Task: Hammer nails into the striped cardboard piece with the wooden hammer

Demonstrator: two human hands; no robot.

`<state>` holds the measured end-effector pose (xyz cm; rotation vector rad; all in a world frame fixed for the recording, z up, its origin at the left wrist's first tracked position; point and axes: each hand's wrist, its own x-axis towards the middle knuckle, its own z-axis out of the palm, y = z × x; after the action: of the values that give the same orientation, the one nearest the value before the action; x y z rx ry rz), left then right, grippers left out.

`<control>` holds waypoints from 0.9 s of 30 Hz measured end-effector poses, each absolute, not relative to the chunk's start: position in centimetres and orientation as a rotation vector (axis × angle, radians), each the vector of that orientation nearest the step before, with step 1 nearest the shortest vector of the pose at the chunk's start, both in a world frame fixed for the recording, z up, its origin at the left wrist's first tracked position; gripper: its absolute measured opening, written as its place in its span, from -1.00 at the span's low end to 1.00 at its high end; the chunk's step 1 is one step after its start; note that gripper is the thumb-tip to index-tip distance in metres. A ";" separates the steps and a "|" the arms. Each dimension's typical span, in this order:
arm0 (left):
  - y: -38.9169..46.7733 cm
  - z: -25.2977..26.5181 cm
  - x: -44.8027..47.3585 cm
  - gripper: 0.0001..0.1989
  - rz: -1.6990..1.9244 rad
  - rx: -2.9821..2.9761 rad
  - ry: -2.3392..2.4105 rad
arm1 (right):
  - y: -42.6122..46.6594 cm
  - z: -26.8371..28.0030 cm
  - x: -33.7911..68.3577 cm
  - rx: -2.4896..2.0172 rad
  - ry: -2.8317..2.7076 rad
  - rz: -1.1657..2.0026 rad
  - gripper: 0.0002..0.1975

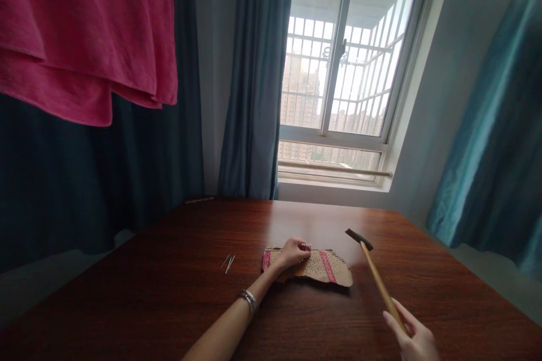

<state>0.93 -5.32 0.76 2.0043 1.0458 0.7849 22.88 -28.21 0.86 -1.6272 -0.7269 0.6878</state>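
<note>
My right hand is wrapped round the wooden handle of a hammer, whose dark metal head is raised over the table, to the right of the cardboard. A flat, irregular piece of brown cardboard lies on the table, dotted with many small holes or marks and crossed by pink bands. My left hand rests over its far left part with the fingers pinched together; whatever they hold is too small to make out. Several thin metal nails or pins lie loose to the left of the cardboard.
The reddish-brown wooden table runs back to the wall below a barred window. Dark blue curtains hang at both sides. A pink cloth hangs at the upper left. Near the table's far left edge lies a thin light strip.
</note>
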 end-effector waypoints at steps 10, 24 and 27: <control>-5.0 0.4 0.9 -0.75 0.796 2.021 1.028 | -28.4 -1.4 27.8 -1.950 -0.814 0.487 -0.48; -4.2 0.6 -0.1 -0.54 1.132 1.817 0.926 | -28.4 -0.5 25.9 -2.366 -1.035 0.475 -0.58; -4.0 0.6 -0.3 -0.58 1.253 1.664 0.958 | -28.6 -0.3 25.8 -2.384 -1.096 0.358 -0.61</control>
<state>-0.30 -4.03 0.65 1.6635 0.9577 1.2535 25.78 -28.63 -0.31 -2.3840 -1.0962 0.3585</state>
